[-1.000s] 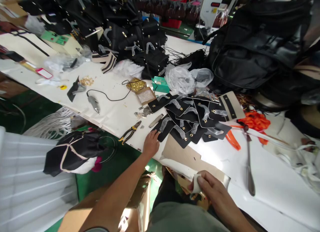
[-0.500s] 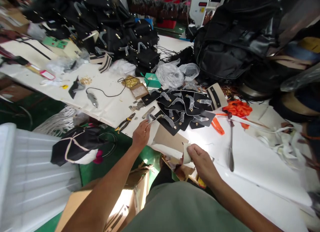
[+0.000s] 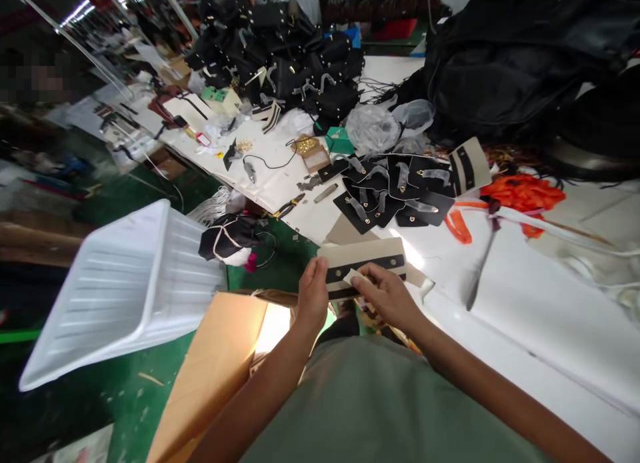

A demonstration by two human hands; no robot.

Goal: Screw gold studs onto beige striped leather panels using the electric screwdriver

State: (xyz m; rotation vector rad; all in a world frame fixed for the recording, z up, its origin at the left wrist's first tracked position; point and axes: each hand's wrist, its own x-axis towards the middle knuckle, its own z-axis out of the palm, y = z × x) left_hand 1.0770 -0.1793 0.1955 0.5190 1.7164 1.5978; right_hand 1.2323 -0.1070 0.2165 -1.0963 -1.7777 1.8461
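A beige panel with black stripes and small round metal studs point(image 3: 367, 253) is held up in front of me. My left hand point(image 3: 313, 293) grips its left end. My right hand point(image 3: 383, 290) pinches a small pale piece point(image 3: 353, 276) against the panel's face, over the upper black stripe. Just beyond lies a pile of black flat pieces point(image 3: 390, 190) with gold fittings and clear plastic strips. A second striped beige panel point(image 3: 471, 166) rests at the pile's right end.
Pliers point(image 3: 289, 206) lie near the white table's edge, left of a grey bar point(image 3: 326, 194). Orange straps point(image 3: 523, 195) sit at right. Below left stand a white plastic bin point(image 3: 115, 283) and a cardboard box point(image 3: 210, 363). Black bags point(image 3: 280, 63) are heaped behind.
My left hand has moved from the pile's near edge and now holds the striped panel. My right hand has brought the pale piece onto it. The view has shifted left.
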